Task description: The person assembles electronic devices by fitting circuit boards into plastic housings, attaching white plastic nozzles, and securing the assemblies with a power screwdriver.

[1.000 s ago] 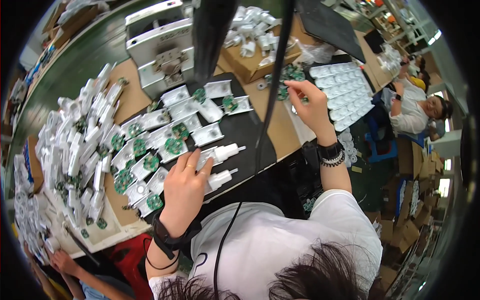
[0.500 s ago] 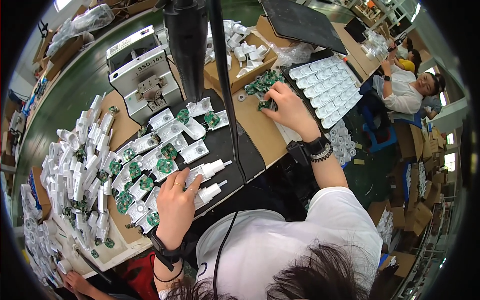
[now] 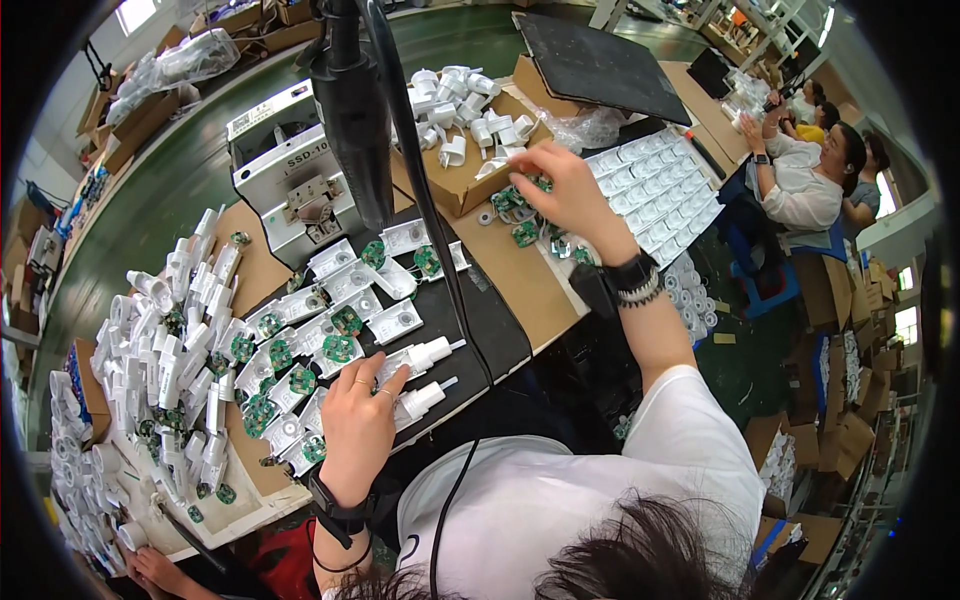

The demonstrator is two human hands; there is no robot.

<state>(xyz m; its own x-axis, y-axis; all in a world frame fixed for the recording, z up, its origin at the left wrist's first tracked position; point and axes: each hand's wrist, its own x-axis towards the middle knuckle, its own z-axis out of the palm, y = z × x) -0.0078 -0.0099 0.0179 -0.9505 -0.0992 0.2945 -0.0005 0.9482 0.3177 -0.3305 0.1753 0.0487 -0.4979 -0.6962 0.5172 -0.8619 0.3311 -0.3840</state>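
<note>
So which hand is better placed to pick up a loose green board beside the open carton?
Probably the right hand: it's beside those green boards, while the left hand is at the white housings.

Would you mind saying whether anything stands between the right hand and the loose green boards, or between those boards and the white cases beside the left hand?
Nothing visible blocks the right hand from the green boards. Between them and the white cases, a black cable crosses the view; its depth is unclear.

A white short-sleeved shirt (image 3: 590, 500) is worn with black wristbands (image 3: 338, 508), a ridged bracelet (image 3: 641, 294) and rings (image 3: 361, 380) on the left hand (image 3: 358, 425).
</note>
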